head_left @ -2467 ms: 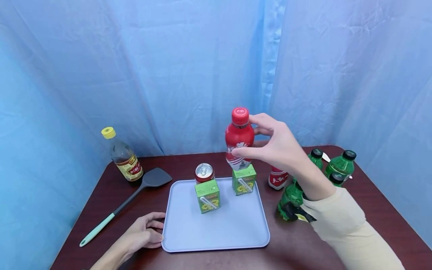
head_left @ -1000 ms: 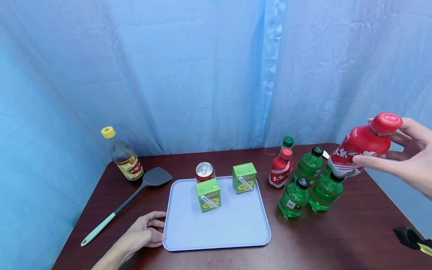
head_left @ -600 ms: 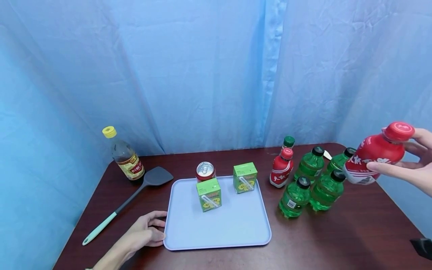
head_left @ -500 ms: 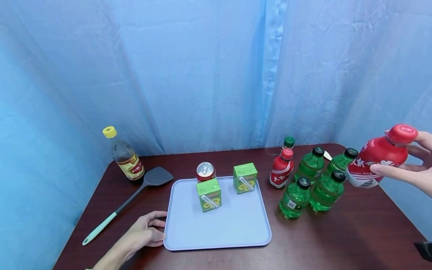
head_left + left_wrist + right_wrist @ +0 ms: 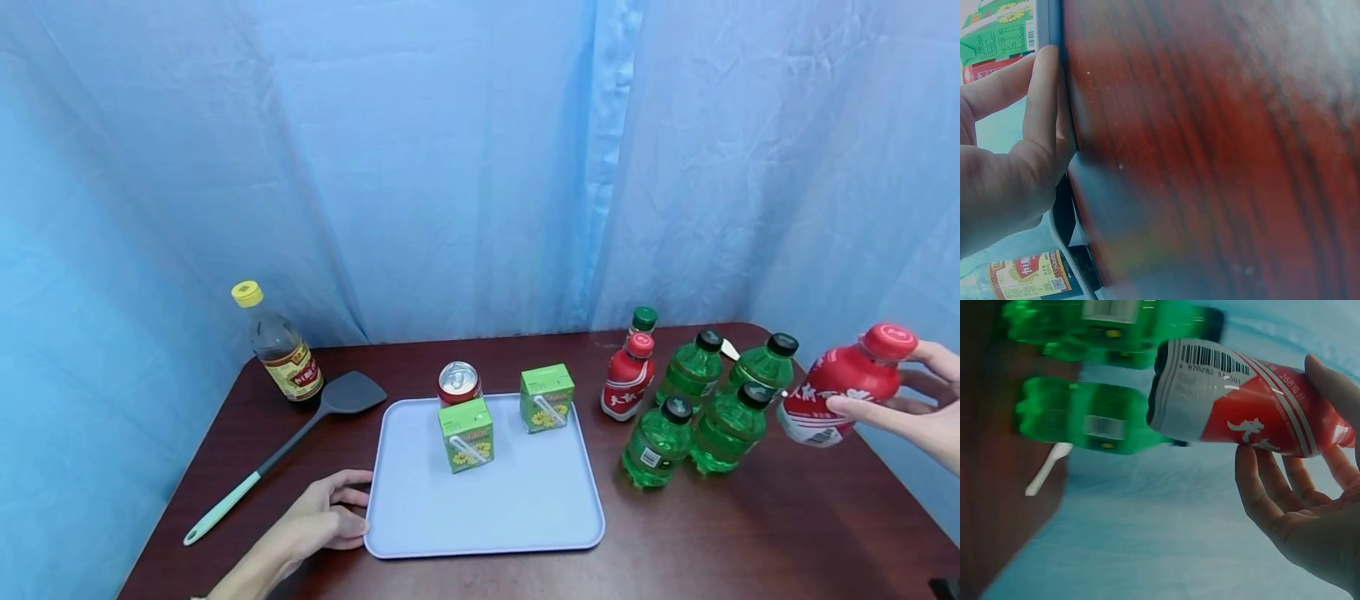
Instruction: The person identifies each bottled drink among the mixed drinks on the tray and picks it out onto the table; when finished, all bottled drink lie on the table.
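Note:
My right hand (image 5: 930, 400) grips a red plastic drink bottle (image 5: 847, 383), thumb in front and fingers behind. The bottle leans to the right, held up at the table's right side. In the right wrist view its pale base (image 5: 1191, 387) with the barcode shows close up, against two blurred green bottles (image 5: 1091, 415). My left hand (image 5: 322, 517) rests on the table with fingertips and thumb against the left rim of the pale tray (image 5: 480, 517). Two green juice boxes (image 5: 467, 437) stand on the tray, with a red can (image 5: 458, 385) behind the left one.
Several green bottles (image 5: 652, 450) stand right of the tray, beside a smaller red bottle (image 5: 627, 379) and a green-capped bottle (image 5: 643, 320). A white spoon-like utensil (image 5: 729, 348) lies behind them. At left are a spatula (image 5: 348, 393) and a yellow-capped sauce bottle (image 5: 288, 358).
My right hand has carried the red bottle from above the tray to the table's right side, then lowered it somewhat. The left hand has stayed at the tray's rim.

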Available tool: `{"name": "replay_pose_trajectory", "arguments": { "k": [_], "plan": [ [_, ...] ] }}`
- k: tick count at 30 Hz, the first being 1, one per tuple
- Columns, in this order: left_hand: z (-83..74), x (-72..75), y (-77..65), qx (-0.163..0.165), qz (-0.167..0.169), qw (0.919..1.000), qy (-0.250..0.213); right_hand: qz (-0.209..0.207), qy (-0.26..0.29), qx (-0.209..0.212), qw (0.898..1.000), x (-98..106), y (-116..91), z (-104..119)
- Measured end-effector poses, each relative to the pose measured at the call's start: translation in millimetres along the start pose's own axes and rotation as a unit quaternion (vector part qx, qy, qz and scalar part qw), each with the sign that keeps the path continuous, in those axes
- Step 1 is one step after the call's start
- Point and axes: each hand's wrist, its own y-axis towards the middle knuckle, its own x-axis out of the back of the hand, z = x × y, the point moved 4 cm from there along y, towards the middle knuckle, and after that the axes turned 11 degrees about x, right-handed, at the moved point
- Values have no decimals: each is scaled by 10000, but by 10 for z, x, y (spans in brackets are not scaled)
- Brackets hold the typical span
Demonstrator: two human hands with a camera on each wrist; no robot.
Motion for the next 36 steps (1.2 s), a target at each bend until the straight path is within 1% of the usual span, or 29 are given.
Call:
{"name": "replay_pose_trajectory", "arguments": {
  "k": [3,9,13,17,22,26,31,36],
  "plan": [
    [-1,0,-4,27,-3,10000,-3,10,-1,6,10000,-67,-63,-111],
    [-12,-1,-22,42,19,10000,-25,365,-92,-574,9976,-237,-228,-331],
    [-14,-4,-24,12,28,10000,-10,626,-117,-762,9951,-302,-298,-426],
    [-17,-1,-23,41,-16,10000,19,795,-228,-771,9936,-344,-326,-473],
    [-21,-2,-23,40,-15,10000,25,797,-324,-801,9931,-375,-374,-539],
    [-24,2,-25,0,14,10000,20,822,-130,-877,9927,-399,-430,-600],
    [-31,8,-28,29,67,10000,4,858,66,-871,9925,-435,-477,-634],
    [-31,5,-30,55,81,9999,-34,903,131,-897,9918,-467,-498,-643]
  ]
}}
